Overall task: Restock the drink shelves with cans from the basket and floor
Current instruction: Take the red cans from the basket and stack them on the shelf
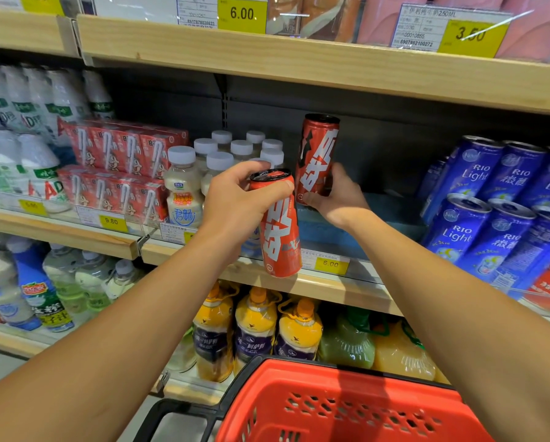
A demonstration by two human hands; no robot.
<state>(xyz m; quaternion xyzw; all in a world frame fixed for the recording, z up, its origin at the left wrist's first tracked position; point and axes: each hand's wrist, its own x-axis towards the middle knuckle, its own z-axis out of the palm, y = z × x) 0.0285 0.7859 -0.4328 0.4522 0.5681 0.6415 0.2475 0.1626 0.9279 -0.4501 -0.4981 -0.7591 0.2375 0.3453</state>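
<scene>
Two red cans are seen in glossy printed metal. The shelf edges are faced in pale, matt wood. The basket is moulded in smooth red plastic. The blue cans are finished in shiny metal.

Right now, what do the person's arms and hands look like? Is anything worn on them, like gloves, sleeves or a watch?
Both forearms are bare all the way to the picture's bottom edge, with no sleeves showing. The left hand and the right hand wear no gloves. No watch, bracelet or ring can be seen on the wrists or fingers that show. The fingernails look short and unpainted.
</scene>
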